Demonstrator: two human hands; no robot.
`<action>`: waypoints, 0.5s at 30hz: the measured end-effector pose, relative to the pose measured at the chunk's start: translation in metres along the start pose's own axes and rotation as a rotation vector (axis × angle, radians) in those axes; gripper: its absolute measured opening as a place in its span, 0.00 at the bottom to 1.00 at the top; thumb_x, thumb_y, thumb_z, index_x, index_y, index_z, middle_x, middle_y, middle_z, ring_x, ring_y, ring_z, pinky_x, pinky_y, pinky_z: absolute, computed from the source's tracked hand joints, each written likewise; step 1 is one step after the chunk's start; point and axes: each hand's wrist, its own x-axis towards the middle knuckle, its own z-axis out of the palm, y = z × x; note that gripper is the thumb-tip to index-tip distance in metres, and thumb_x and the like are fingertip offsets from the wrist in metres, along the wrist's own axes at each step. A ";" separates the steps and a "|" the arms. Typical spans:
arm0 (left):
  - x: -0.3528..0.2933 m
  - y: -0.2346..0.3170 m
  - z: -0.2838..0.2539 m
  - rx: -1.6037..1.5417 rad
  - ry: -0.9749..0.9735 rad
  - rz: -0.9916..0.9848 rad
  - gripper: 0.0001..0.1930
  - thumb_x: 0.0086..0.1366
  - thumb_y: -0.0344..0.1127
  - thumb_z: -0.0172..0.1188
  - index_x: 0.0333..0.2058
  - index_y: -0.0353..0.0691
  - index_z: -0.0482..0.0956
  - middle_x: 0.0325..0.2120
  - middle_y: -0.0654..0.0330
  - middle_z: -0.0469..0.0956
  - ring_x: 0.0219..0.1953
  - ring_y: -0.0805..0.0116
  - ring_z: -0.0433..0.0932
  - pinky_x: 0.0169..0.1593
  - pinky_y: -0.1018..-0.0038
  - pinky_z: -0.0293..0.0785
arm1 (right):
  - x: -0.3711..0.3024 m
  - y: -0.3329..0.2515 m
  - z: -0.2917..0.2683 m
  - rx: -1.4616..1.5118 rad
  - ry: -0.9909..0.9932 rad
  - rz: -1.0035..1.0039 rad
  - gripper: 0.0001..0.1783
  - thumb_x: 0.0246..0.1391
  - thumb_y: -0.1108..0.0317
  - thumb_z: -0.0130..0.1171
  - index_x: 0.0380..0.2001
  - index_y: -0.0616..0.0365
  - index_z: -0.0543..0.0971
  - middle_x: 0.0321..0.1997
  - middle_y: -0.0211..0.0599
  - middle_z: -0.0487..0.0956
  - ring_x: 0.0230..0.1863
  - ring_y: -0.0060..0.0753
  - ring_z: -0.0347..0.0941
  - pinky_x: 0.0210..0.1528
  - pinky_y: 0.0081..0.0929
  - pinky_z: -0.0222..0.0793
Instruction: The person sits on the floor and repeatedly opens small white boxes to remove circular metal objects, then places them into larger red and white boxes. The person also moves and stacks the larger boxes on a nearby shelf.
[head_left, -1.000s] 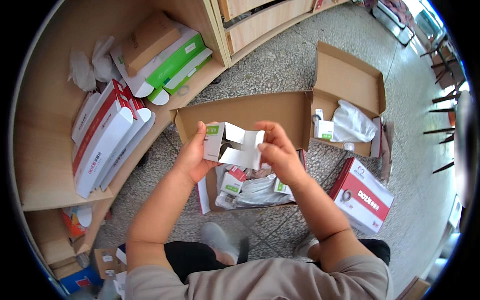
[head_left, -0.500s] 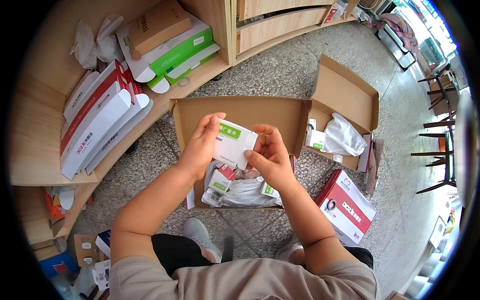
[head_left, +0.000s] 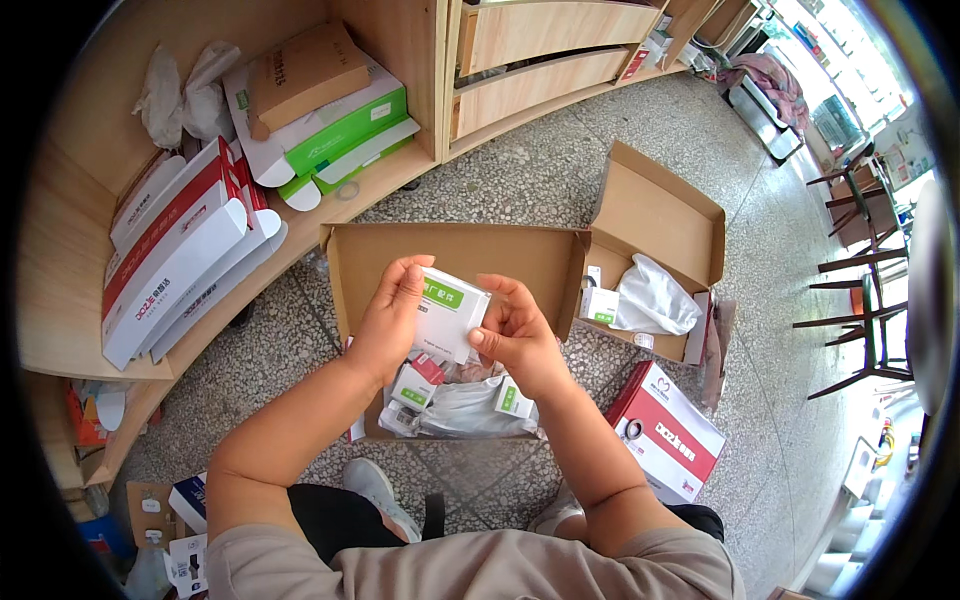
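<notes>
Between my two hands is a small flat white box (head_left: 445, 318) with a green label band. My left hand (head_left: 398, 310) grips its left edge, thumb along the upper corner. On its right side my right hand (head_left: 517, 335) pinches the edge between thumb and fingers. Below it on the floor lies an open cardboard box (head_left: 455, 250), its lid raised at the far side. Inside are a small red, white and green box (head_left: 415, 383), a clear plastic bag (head_left: 462, 410) and a small white and green box (head_left: 512, 398). My hands partly hide the contents.
A second open cardboard box (head_left: 662, 205) to the right holds a white plastic bag (head_left: 655, 297) and a small white box (head_left: 600, 303). Nearer lies a closed red and white box (head_left: 668, 432). On the left, a wooden shelf (head_left: 300, 222) bears folded cartons (head_left: 180, 245). Dark chairs (head_left: 860, 265) stand far right.
The view has shifted, so the surroundings sit a little lower and further left. Both hands still hold the small white box, which appears slightly more upright.
</notes>
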 end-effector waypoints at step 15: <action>-0.009 0.011 0.006 -0.080 0.024 -0.096 0.20 0.68 0.51 0.39 0.49 0.45 0.67 0.40 0.62 0.69 0.43 0.72 0.69 0.46 0.74 0.67 | 0.003 0.003 0.008 0.026 -0.041 0.200 0.45 0.40 0.52 0.68 0.55 0.62 0.58 0.44 0.37 0.71 0.47 0.24 0.66 0.34 0.19 0.69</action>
